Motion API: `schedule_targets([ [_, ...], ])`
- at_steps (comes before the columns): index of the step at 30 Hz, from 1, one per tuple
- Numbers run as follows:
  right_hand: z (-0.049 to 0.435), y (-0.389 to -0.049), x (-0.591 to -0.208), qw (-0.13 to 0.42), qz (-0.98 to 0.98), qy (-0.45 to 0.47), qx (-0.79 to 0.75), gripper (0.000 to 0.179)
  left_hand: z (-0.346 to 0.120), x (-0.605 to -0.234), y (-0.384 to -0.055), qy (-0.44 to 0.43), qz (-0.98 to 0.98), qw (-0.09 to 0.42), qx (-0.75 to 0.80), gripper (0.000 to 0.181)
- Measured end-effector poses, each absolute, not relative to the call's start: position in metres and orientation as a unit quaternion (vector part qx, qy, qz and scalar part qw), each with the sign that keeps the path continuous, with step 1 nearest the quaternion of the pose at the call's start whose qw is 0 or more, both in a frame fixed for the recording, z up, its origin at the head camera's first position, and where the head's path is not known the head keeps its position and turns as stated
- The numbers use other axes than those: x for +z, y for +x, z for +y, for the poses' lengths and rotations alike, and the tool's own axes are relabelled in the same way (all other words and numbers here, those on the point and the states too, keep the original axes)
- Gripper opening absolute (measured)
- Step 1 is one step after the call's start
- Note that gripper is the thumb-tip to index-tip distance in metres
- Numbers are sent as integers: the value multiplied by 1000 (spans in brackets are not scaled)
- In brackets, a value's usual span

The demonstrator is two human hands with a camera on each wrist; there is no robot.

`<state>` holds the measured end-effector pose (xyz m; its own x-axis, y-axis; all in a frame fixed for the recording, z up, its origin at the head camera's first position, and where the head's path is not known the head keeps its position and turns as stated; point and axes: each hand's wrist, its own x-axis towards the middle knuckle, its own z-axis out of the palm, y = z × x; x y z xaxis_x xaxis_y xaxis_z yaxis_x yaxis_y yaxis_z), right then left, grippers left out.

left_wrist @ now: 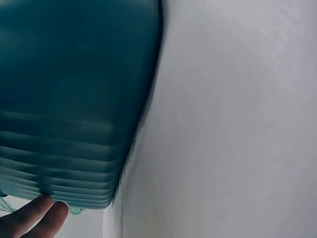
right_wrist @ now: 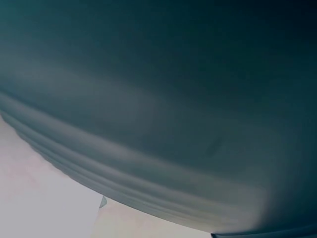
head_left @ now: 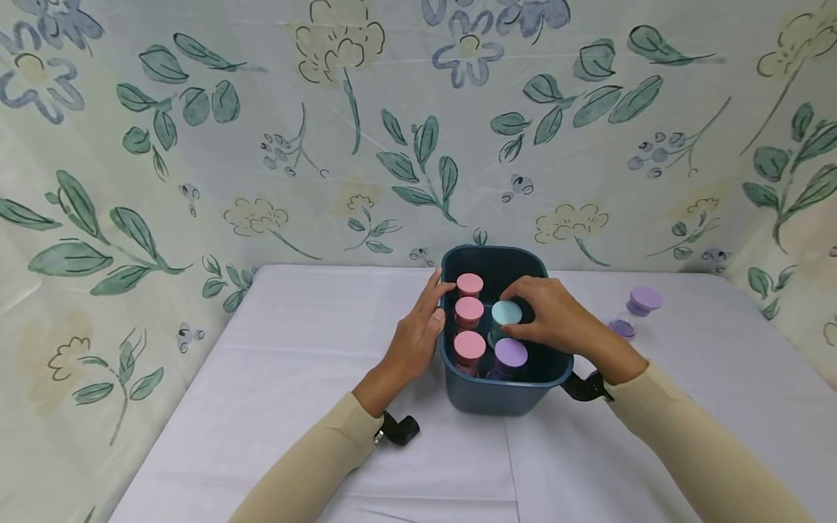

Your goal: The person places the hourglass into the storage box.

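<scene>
A dark teal plastic bin (head_left: 497, 399) stands on the white-covered table, and several small lidded bottles are inside it. My right hand (head_left: 556, 312) reaches over the bin's right side and pinches a bottle with a light blue lid (head_left: 506, 313) between thumb and fingers. Along the left of that bottle runs a row of three pink-lidded bottles, the nearest pink lid (head_left: 470, 347) beside a purple-lidded bottle (head_left: 511, 354). My left hand (head_left: 412, 334) rests its fairly straight fingers against the bin's left side at the rim. In the right wrist view, the bin wall (right_wrist: 148, 124) hides the right hand.
Right of the bin, a clear bottle with a purple lid (head_left: 645, 300) stands on the table (head_left: 314, 378). A floral cloth (head_left: 366, 145) hangs behind the table's back edge and down the left and right sides.
</scene>
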<state>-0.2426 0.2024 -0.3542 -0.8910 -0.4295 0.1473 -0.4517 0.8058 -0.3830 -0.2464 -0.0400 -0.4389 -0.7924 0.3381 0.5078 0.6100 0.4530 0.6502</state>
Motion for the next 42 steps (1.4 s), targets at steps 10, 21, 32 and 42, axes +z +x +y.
schedule_targets([
  [10,201,-242,-354,31,-954,242,176,42,-40,-439,-246,-284,-836,161,-440,55],
  [21,201,-243,-355,26,-955,245,165,42,-39,-439,-246,-283,-838,164,-436,55],
  [32,201,-243,-355,20,-952,252,174,43,-39,-440,-246,-281,-839,160,-438,56],
  [42,203,-244,-354,17,-947,258,190,45,-39,-439,-246,-282,-839,162,-437,54],
])
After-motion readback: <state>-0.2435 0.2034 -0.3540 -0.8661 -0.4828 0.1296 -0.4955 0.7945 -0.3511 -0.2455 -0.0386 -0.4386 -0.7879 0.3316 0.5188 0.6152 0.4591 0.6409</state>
